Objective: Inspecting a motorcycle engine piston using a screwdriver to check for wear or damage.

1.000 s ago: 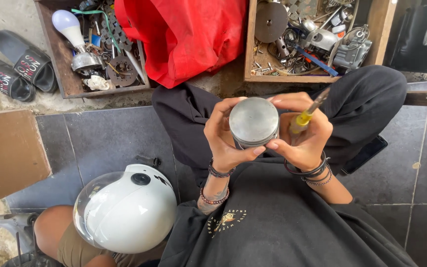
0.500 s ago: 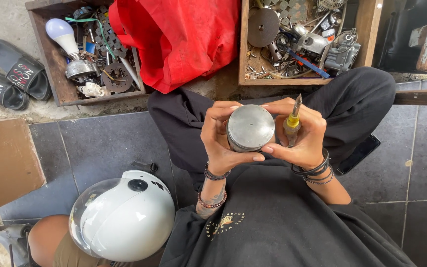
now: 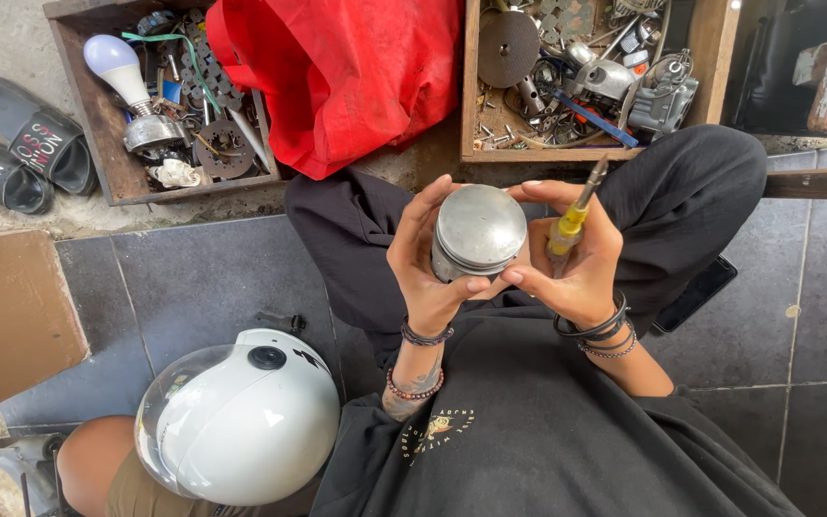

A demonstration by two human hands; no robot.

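Watching the head cam feed here: over the last second the yellow-handled screwdriver [image 3: 571, 218] has swung from slanting out to the side to nearly upright beside the metal piston [image 3: 479, 232], and the two hands have closed in tighter, so my read is the tool is parked for now and the piston is getting turned and looked over. Left hand [image 3: 428, 263] is wrapped round the piston's left side, right hand [image 3: 576, 263] cups the right side with the screwdriver pinched in the same grip, fingertips of both meeting under it. The piston sits up over the lap, well above the dark tiled floor [image 3: 203, 287]. Label-wise: the red cloth bag [image 3: 342, 72] lies between the two wooden crates, left crate [image 3: 98, 124] with a white bulb [image 3: 117, 65], right crate [image 3: 476, 105] full of metal bits. Black slippers [image 3: 16, 158] with white lettering at the far left edge, white helmet [image 3: 241, 421] bottom left.
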